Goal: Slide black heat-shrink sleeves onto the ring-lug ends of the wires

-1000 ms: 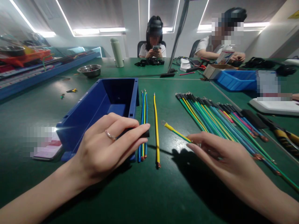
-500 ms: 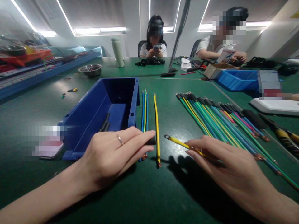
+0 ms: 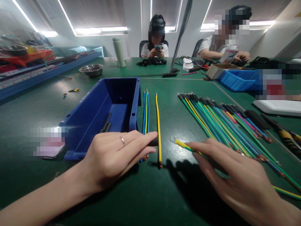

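Observation:
My left hand pinches a short black sleeve, probably heat-shrink tubing, between thumb and fingers. Between thumb and fingertips, my right hand holds a yellow-green wire whose ring terminal points left toward the sleeve, with a gap between them. A yellow wire with a bare copper end lies on the table between the hands. Just left of it lie blue and yellow-green wires, partly covered by my left hand. More black sleeves rest inside the dark blue bin.
A row of wires with black sleeved ends lies to the right, beside yellow-and-black handled pliers. Farther back are a metal bowl, a green bottle, a cardboard box and a light blue bin. Two people sit across the table.
The wire in my right hand has turned, so its ring terminal now shows flatter and its green stripe is visible. It has shifted slightly right. My left hand has hardly moved.

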Tool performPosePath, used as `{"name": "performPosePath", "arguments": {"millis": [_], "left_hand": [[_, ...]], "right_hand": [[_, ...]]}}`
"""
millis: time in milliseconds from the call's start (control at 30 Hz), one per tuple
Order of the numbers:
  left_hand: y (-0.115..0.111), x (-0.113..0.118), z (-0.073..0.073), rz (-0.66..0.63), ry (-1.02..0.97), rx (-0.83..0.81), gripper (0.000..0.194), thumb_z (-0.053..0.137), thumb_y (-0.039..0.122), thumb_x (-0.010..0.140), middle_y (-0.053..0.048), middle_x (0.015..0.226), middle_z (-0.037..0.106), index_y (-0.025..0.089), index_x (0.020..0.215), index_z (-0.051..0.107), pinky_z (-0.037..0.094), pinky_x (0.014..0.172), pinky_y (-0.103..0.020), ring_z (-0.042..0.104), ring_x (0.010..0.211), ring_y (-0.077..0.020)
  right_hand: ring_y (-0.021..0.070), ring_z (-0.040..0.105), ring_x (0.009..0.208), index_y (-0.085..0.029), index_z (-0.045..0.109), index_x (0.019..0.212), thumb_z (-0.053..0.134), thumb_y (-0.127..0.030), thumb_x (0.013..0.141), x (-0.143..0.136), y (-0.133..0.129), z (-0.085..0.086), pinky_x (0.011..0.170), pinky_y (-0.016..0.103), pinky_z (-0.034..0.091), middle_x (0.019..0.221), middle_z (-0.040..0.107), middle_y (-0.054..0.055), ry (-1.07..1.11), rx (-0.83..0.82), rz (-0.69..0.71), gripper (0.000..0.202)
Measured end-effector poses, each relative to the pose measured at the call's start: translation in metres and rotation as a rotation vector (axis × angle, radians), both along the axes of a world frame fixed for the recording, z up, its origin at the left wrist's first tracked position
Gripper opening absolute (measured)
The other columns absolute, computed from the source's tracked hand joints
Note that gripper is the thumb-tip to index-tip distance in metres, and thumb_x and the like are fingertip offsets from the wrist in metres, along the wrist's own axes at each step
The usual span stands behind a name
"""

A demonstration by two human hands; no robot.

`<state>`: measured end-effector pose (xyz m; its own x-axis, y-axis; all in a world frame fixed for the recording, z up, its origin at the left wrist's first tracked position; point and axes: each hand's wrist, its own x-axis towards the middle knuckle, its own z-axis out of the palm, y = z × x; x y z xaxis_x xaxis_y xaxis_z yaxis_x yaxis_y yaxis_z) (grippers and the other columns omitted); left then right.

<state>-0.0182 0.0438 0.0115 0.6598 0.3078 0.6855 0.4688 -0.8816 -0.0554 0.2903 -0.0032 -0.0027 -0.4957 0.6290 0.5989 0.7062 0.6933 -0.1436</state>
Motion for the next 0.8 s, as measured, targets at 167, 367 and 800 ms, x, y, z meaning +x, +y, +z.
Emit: {"name": "performPosePath", "arguments": {"millis": [167, 367, 800], "left_hand": [[-0.008, 0.003, 0.001, 0.006, -0.020, 0.022, 0.019, 0.075, 0.023, 0.118, -0.001, 0.091, 0.086, 0.008, 0.127, 0.080, 0.060, 0.072, -0.025, 0.083, 0.075, -0.0118], [-0.011, 0.005, 0.001, 0.032, -0.042, -0.002, 0.020, 0.077, 0.028, 0.117, -0.001, 0.094, 0.088, 0.010, 0.125, 0.080, 0.062, 0.077, -0.023, 0.085, 0.079, -0.0109], [-0.008, 0.005, -0.001, 0.007, -0.077, -0.019, 0.020, 0.076, 0.028, 0.118, 0.001, 0.091, 0.087, 0.009, 0.124, 0.080, 0.061, 0.076, -0.023, 0.083, 0.075, -0.0103]], "right_hand": [[0.0093, 0.079, 0.076, -0.021, 0.065, 0.130, 0.045, -0.018, 0.125, 0.000, -0.002, 0.002, 0.074, 0.016, 0.058, 0.097, 0.080, 0.002, -0.024, 0.064, -0.027, 0.020], [0.0083, 0.074, 0.063, -0.023, 0.063, 0.133, 0.041, -0.018, 0.126, -0.002, -0.005, 0.001, 0.059, 0.018, 0.052, 0.090, 0.076, -0.002, -0.036, 0.044, -0.004, 0.023], [0.0103, 0.075, 0.062, -0.025, 0.059, 0.122, 0.034, -0.023, 0.129, -0.003, -0.008, 0.001, 0.059, 0.021, 0.052, 0.081, 0.076, -0.003, -0.098, 0.077, -0.009, 0.025]]}}
